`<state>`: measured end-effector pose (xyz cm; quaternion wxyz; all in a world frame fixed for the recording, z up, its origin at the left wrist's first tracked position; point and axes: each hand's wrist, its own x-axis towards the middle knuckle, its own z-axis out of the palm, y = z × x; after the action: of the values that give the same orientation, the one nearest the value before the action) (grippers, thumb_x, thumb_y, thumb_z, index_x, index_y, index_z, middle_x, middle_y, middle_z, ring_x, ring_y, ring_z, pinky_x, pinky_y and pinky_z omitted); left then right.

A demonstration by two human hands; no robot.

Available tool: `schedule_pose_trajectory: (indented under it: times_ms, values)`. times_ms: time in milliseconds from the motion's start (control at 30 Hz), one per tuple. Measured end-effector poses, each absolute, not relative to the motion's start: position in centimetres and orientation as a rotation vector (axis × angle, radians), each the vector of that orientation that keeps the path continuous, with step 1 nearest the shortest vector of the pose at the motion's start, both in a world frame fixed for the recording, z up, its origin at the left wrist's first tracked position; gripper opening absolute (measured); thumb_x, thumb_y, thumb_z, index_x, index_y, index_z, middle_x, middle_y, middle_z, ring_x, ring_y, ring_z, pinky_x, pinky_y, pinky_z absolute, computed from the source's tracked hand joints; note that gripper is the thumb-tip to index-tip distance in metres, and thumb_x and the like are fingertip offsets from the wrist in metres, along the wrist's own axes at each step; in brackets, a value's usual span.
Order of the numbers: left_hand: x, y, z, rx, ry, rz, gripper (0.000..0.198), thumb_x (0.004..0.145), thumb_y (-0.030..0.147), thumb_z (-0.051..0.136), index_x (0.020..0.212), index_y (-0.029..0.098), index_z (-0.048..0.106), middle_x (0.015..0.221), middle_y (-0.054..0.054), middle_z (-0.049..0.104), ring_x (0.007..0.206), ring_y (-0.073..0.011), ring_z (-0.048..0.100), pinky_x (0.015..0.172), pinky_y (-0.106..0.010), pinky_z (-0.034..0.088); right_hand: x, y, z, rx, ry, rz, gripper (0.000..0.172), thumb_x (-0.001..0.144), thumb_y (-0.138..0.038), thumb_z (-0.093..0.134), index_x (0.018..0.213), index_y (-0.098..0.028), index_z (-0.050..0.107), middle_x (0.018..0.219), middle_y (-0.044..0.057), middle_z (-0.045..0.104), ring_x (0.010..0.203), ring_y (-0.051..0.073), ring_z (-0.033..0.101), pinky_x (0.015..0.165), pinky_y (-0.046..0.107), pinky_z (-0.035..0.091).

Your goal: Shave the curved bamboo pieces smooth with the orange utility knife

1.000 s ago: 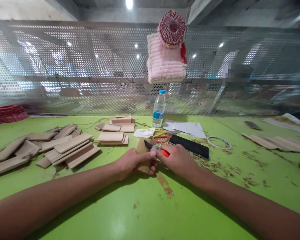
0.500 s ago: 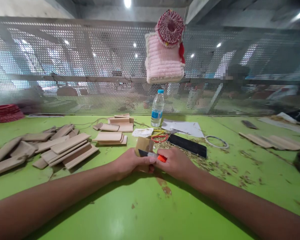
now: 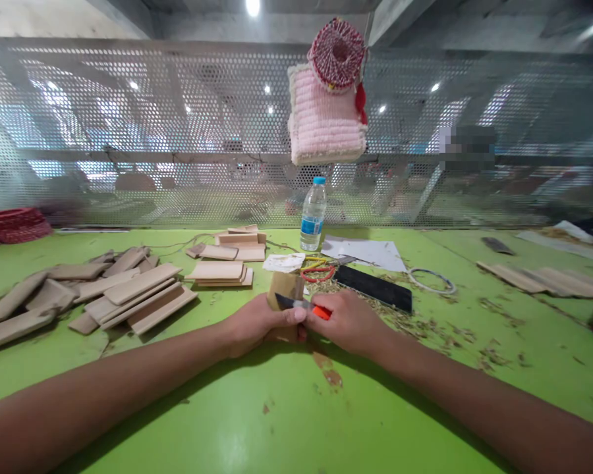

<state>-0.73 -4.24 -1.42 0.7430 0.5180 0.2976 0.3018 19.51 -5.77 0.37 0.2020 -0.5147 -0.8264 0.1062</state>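
In the grip of the left hand [image 3: 250,324], fingers closed around the lower part: one tan piece [image 3: 285,283], short and broad, smooth-faced, yellower than the pale pieces farther left. In the grip of the right hand [image 3: 350,322], wrapped around an orange handle [image 3: 322,312]: one knife [image 3: 302,304], with a dark pointed blade [image 3: 284,301] slanting up leftward across the face of the tan piece. Cannot tell whether touching it or just in front. Between the two hands, upper end bare above the left thumb [image 3: 294,315], lower end mostly hidden by fingers: the tan piece, just left of the right grip.

Just beyond, on the green desk [image 3: 296,421]: one crumpled white tissue [image 3: 284,263], one yellow looped handle [image 3: 312,265] and one red looped handle [image 3: 316,269], one black slab [image 3: 373,287] among scattered shavings [image 3: 420,326]. Farther back: one blue-capped bottle [image 3: 311,225], white paper [image 3: 375,251], one white ring [image 3: 420,287]. To the left: two small groups of pale pieces [image 3: 217,271], then a larger loose pile [image 3: 143,283], too overlapped to count. At far right: ridged tan strips [image 3: 543,280]. Above the bottle, hanging before a perforated panel [image 3: 178,131]: one pink cloth [image 3: 326,122] and one red-and-white disc [image 3: 326,56].
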Motion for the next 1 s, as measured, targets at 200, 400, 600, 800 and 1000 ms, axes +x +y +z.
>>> schedule_pose_trajectory:
  times_ms: [200, 400, 600, 800, 1000]
  values:
    - [-0.76, -4.54, -1.04, 1.234, 0.698, 0.654, 0.043, 0.067, 0.046, 0.087, 0.085, 0.010, 0.073, 0.076, -0.008, 0.069, 0.070, -0.0159, 0.062, 0.070, -0.028, 0.050, 19.41, -6.03, 0.42, -1.421, -2.374, 0.233, 0.053, 0.093, -0.062, 0.044, 0.066, -0.019, 0.056, 0.056, -0.001, 0.052, 0.051, 0.010, 0.034, 0.052, 0.027, 0.016]
    - [-0.17, -5.18, -0.95, 1.282, 0.805, 0.734, 0.046, 0.078, 0.055, 0.075, 0.082, 0.010, 0.070, 0.075, -0.011, 0.069, 0.070, -0.0207, 0.066, 0.070, -0.034, 0.053, 19.59, -5.73, 0.72, -1.517, -2.201, 0.156, 0.055, 0.095, -0.062, 0.039, 0.061, -0.020, 0.050, 0.053, -0.002, 0.045, 0.051, 0.011, 0.031, 0.054, 0.029, 0.017]
    - [-0.44, -4.62, -1.31, 1.202, 0.690, 0.701, 0.046, 0.076, 0.052, 0.078, 0.084, 0.008, 0.070, 0.076, -0.012, 0.069, 0.073, -0.0207, 0.067, 0.075, -0.035, 0.053, 19.81, -5.40, 0.75, -1.446, -2.281, 0.258, 0.057, 0.094, -0.064, 0.040, 0.061, -0.020, 0.051, 0.054, -0.002, 0.049, 0.052, 0.011, 0.036, 0.054, 0.028, 0.019]
    - [-0.68, -4.50, -1.03, 1.290, 0.746, 0.669, 0.042, 0.072, 0.047, 0.083, 0.086, 0.009, 0.074, 0.077, -0.011, 0.071, 0.072, -0.0182, 0.065, 0.072, -0.030, 0.051, 19.68, -5.68, 0.16, -1.375, -2.404, 0.217, 0.053, 0.095, -0.061, 0.041, 0.065, -0.019, 0.055, 0.058, 0.000, 0.053, 0.053, 0.011, 0.038, 0.055, 0.027, 0.018]
    - [-0.11, -4.92, -1.16, 1.197, 0.749, 0.736, 0.042, 0.079, 0.051, 0.076, 0.083, 0.010, 0.070, 0.073, -0.010, 0.068, 0.067, -0.0196, 0.066, 0.071, -0.034, 0.054, 19.42, -5.70, 0.24, -1.514, -2.216, 0.171, 0.053, 0.095, -0.060, 0.041, 0.062, -0.020, 0.053, 0.054, 0.000, 0.051, 0.051, 0.012, 0.037, 0.053, 0.028, 0.018]
